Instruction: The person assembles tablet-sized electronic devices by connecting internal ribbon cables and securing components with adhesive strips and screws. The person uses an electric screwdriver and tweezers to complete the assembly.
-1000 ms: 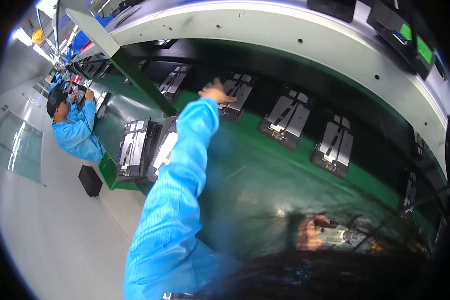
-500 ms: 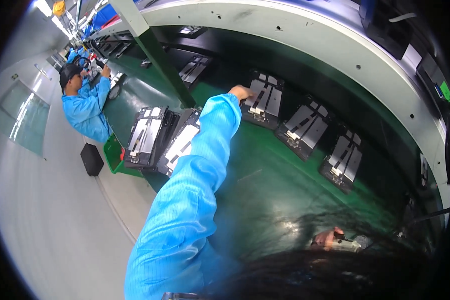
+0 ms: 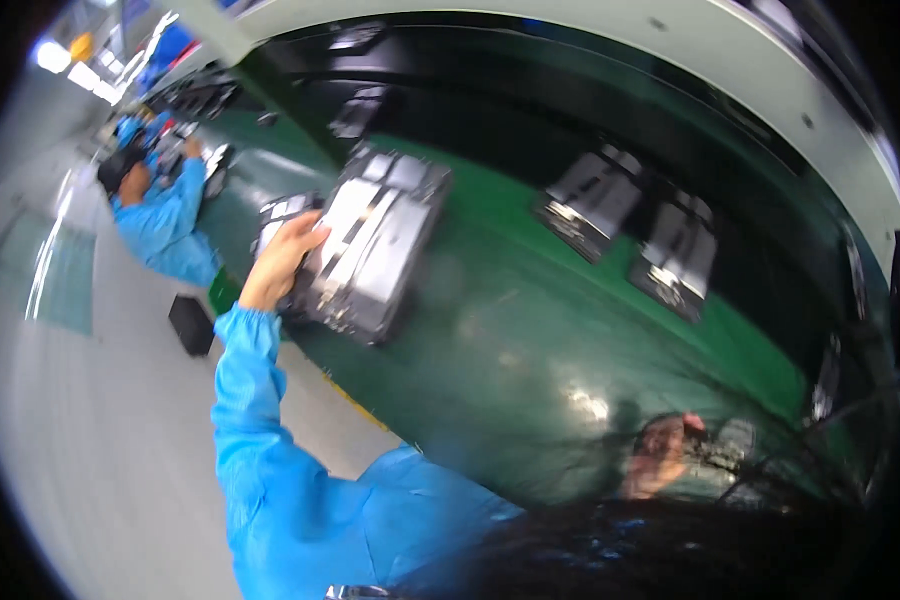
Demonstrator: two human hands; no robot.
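Note:
My left hand (image 3: 288,255) grips an opened tablet (image 3: 382,235) by its left edge, thumb on top. The tablet shows silver battery cells and a circuit board along its near edge. It is tilted and covers most of a stack of similar tablets (image 3: 288,212) at the bench's left edge; I cannot tell whether it touches them. At the lower right, my right hand (image 3: 658,455) is closed around something pale and metallic, blurred and partly behind dark strands. Two more opened tablets, one (image 3: 592,200) farther and one (image 3: 676,255) nearer, lie at the right.
The green bench (image 3: 490,330) has a pale overhead beam (image 3: 570,25) along its far side and a green post (image 3: 285,95) at the left. Further opened tablets (image 3: 358,110) lie beyond the post. A co-worker in blue (image 3: 165,225) sits far left. A black box (image 3: 191,325) is beside the bench.
My left hand has carried the farthest-left tablet of the row of three leftward and nearer, over the stack. My right hand stays at the lower right. The view has shifted slightly.

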